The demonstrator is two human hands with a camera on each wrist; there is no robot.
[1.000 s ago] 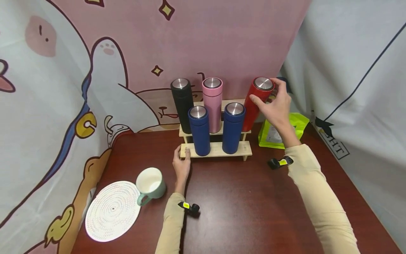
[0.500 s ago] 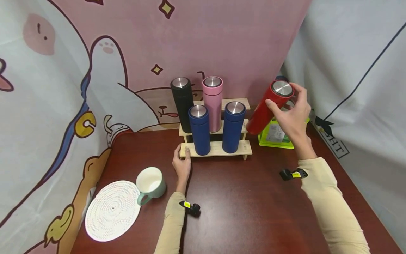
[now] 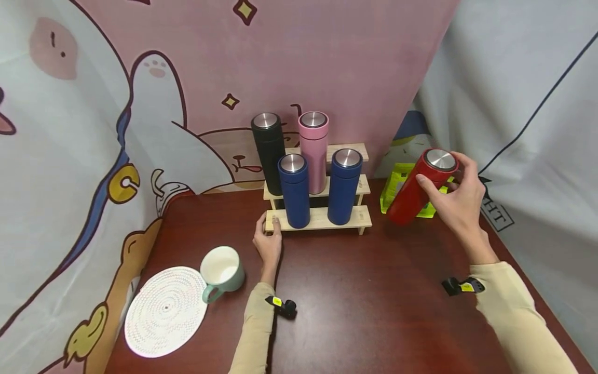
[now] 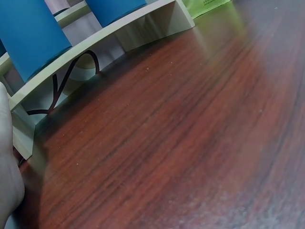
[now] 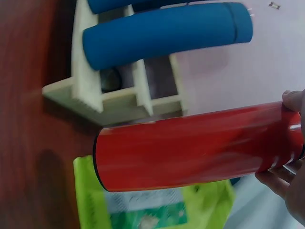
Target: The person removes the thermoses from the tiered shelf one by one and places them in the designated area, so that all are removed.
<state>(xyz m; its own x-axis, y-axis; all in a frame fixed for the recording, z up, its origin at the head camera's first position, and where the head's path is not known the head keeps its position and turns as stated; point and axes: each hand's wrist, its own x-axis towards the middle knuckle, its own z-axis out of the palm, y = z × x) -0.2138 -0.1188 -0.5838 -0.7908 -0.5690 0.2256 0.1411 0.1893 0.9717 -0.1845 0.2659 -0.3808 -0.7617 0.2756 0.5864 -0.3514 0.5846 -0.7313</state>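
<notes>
My right hand (image 3: 460,200) grips a red thermos flask (image 3: 417,192) near its steel-topped lid. The flask is tilted and held off the rack's right end, in front of a green bag; its whole length shows in the right wrist view. At the left end of the wooden tiered rack (image 3: 319,218), my left hand (image 3: 268,244) pinches the lowest step, thumb on top. Two blue flasks (image 3: 294,200) stand upright on that step. Behind them, on the middle step, are a black flask (image 3: 268,150) and a pink flask (image 3: 314,150).
A lime-green bag (image 3: 390,187) stands right of the rack, partly hidden by the red flask. On the left of the table, a mint-green mug (image 3: 235,278) sits against a round white woven mat (image 3: 165,311). Printed cloth (image 3: 364,67) hangs behind and along the sides.
The red flask has come off the rack's middle step and moved right and toward me in my right hand, tilting more. My left hand has stayed on the rack.
</notes>
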